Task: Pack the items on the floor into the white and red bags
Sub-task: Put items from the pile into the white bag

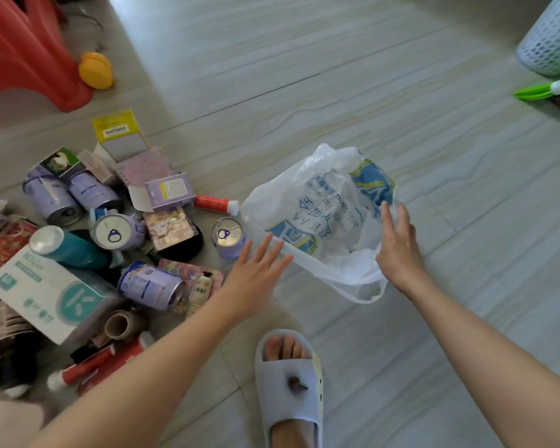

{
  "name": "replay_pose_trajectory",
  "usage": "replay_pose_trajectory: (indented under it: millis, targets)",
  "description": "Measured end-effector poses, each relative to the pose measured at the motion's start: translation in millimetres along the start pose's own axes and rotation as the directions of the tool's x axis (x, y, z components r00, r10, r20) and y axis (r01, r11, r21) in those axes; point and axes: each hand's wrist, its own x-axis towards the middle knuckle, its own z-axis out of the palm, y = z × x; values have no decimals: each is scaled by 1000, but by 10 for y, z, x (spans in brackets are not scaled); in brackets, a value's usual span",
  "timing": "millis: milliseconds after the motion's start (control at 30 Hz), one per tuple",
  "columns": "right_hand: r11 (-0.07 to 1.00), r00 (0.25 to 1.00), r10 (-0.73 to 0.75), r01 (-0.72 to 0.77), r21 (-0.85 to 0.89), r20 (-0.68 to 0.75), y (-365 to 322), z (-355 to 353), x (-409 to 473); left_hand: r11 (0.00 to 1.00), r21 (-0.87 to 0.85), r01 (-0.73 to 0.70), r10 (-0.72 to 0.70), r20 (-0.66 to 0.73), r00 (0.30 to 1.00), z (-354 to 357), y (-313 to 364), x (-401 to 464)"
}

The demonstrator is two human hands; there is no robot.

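A white plastic bag [317, 208] with blue and yellow print lies on the tiled floor, mouth toward me. My left hand [256, 273] is spread flat, its fingertips at the bag's left rim. My right hand [396, 244] is at the bag's right side, fingers straight and touching the plastic. A small purple can [227, 237] stands just left of the bag. A red tube [215, 203] lies behind it. More purple cans [150, 286], a teal bottle [68, 247], a white and teal box [45, 292] and small cartons [170, 190] are heaped at the left. I see no red bag.
A red plastic stool [26, 50] and a yellow round object [95, 70] stand at the far left. A pale mesh basket [553, 40] and a green handle [547, 88] sit at the far right. My slippered foot [288, 383] is at the bottom centre.
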Motion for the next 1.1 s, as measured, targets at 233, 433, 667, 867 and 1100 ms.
replay_pose_trajectory:
  millis: [233,433,667,867,1100]
  targets:
    - [950,991,-132,116,-291,-34,31,14,-90,992,-123,-6,2,-39,999,145,63,-192]
    - [918,921,-379,363,-159,-86,-610,207,-356,978,-149,147,-178,-223,958,371,-182,-621]
    - [699,705,-709,708,-100,33,-1691,316,-339,948,-102,301,-316,-193,929,417,-672,-852]
    - [672,666,-689,735,-92,286,-2161,499,-27,930,-44,366,-363,-274,891,642,-632,-585]
    - [636,623,-719,769,-70,307,-2114,668,161,843,-7,537,-522,-247,817,855,-573,-478]
